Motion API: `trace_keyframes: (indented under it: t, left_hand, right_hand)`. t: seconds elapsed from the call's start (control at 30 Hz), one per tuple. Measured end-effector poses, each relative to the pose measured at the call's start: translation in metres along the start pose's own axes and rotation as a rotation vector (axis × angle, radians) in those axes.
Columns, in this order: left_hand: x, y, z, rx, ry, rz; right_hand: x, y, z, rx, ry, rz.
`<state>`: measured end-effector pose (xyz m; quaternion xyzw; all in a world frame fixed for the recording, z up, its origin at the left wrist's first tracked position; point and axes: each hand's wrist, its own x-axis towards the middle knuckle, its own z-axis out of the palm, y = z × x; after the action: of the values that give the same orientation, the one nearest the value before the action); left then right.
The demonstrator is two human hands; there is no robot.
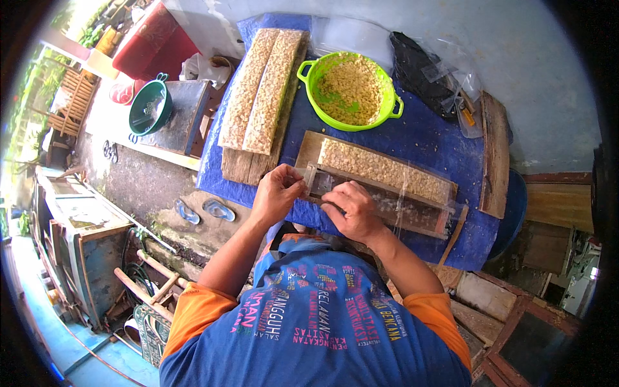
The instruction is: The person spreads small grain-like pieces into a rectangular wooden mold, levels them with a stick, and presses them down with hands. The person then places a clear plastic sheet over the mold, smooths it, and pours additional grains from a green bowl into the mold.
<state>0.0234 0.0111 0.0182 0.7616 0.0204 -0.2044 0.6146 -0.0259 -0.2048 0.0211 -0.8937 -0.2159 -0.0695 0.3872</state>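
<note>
A shallow wooden frame [382, 199] with clear plastic film over it lies on a blue tarp. My left hand [283, 190] pinches the edge of the film at the frame's left end. My right hand [352, 209] rests on the near side of the frame, its fingers bent; whether it grips the film cannot be told. Just behind the frame, a long block of pale soybeans [382, 169] in plastic lies on a board. Two more long wrapped soybean blocks [261, 89] lie side by side on wooden boards, at the back left.
A lime-green colander [355, 92] of loose soybeans stands behind the frame. A black plastic bag [420, 72] and an orange-handled cutter [467, 117] lie at the back right. A wooden plank [494, 155] is at the right edge, a thin stick [453, 235] nearer. A dark green colander [151, 107] stands left.
</note>
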Motion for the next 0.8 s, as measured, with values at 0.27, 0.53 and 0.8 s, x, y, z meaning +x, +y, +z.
trace_keyframes:
  t: [0.27, 0.53, 0.8]
  left_hand:
    - [0.005, -0.013, 0.001, 0.171, 0.038, 0.065]
    - [0.001, -0.008, 0.005, 0.325, 0.084, 0.091]
    - [0.002, 0.003, 0.008, 0.457, 0.059, 0.103]
  right_hand:
    - [-0.01, 0.019, -0.015, -0.162, -0.194, 0.079]
    - [-0.006, 0.015, -0.016, -0.098, -0.228, 0.106]
    - [-0.002, 0.012, -0.008, -0.209, -0.349, 0.098]
